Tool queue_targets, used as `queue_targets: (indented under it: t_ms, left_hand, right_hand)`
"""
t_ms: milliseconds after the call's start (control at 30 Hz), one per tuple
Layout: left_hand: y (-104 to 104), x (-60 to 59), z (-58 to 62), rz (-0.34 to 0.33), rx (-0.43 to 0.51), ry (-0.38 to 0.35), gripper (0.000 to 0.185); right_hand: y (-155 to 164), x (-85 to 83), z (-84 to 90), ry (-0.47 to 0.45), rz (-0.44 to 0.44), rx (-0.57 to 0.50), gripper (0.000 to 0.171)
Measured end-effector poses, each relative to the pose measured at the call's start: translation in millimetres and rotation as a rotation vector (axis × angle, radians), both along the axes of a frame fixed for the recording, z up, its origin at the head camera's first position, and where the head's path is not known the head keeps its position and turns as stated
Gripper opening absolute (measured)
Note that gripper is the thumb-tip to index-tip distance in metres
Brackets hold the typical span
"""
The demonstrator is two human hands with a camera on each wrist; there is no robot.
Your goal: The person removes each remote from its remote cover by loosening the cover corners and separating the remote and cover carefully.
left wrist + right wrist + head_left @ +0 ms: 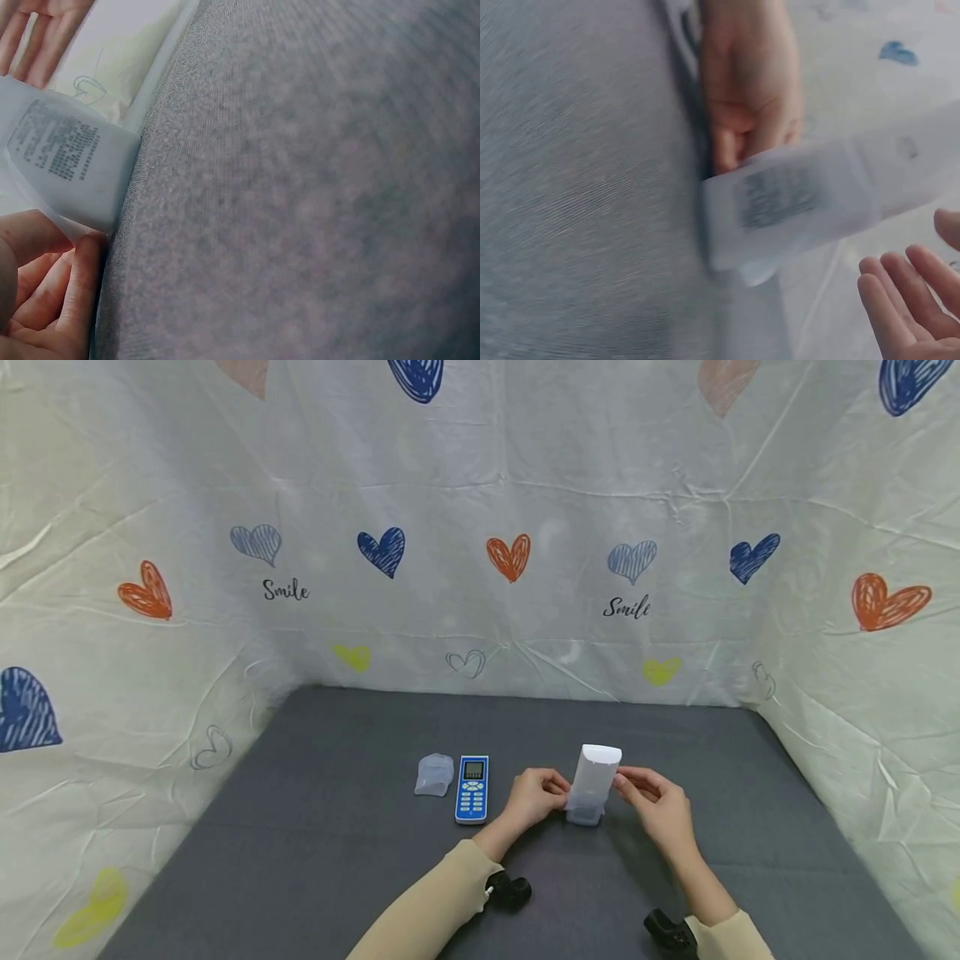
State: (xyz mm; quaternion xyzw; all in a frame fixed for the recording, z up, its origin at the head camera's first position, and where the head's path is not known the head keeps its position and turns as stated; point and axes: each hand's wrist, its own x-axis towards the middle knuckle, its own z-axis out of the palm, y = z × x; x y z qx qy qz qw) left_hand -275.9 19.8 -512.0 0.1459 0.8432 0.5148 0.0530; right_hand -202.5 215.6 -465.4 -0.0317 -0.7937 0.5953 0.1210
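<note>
Left hand [534, 799] pinched the lower edge of a white remote [594, 783] part-sheathed in a clear plastic sleeve, thumb and fingers curled onto its left side. Seen from the left wrist, fingers [45, 289] closed on the corner of the remote [64, 161], a printed label facing the camera. Right hand [654, 806] sat just beside the remote's right side, fingers relaxed and fairly straight; from the right wrist, fingertips [900, 300] stood apart from the remote [795, 202], holding nothing. Could not tell from the head view whether those fingertips brushed the remote's edge. Remote stood nearly upright, tilted slightly away, bottom end near or on the grey mat [315, 827], a little right of the mat's middle, between the two hands.

Further left on the mat lay a blue remote [472, 788], flat, screen end pointing away, well apart from the left hand. Just beside it, on its left, lay a second clear plastic sleeve [434, 774], crumpled and not touching it as far as could be seen. Behind and on both sides rose a white cloth [480, 527] printed with hearts and the word "Smile". Beige sleeves [442, 910] covered both forearms, a small black camera [508, 890] strapped at each wrist.
</note>
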Motion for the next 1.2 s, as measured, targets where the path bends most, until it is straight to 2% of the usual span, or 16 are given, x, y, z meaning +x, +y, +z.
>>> queue_targets:
  t_ms: [200, 300, 400, 533, 700, 967, 1200]
  left_hand:
    - [1.4, 0.0, 1.0, 0.016, 0.014, -0.018, 0.01]
    - [1.5, -0.2, 0.3, 0.017, 0.021, -0.02, 0.01]
    - [1.1, -0.1, -0.4, 0.013, 0.024, -0.014, 0.01]
    - [1.0, 0.2, -1.3, 0.011, 0.027, -0.004, 0.01]
    - [2.1, 0.6, -1.5, 0.014, 0.028, -0.003, 0.009]
    - [1.7, 0.5, -2.4, 0.014, 0.031, -0.003, 0.01]
    - [3.1, 0.9, 0.1, 0.026, 0.027, -0.021, 0.01]
  right_hand:
    - [0.7, 4.2, 24.3, 0.066, 0.033, -0.026, 0.037]
    - [-2.6, 11.3, 44.6, 0.108, 0.06, -0.005, 0.036]
    - [-0.8, 9.9, 50.8, 0.146, 0.096, 0.002, 0.036]
    - [4.9, 0.8, 44.7, 0.188, 0.157, -0.022, 0.039]
    - [5.2, -3.2, 46.0, 0.201, 0.199, -0.02, 0.04]
    - [3.2, -9.3, 46.3, 0.174, 0.241, -0.013, 0.037]
    - [2.3, -12.5, 44.0, 0.186, 0.249, 0.002, 0.034]
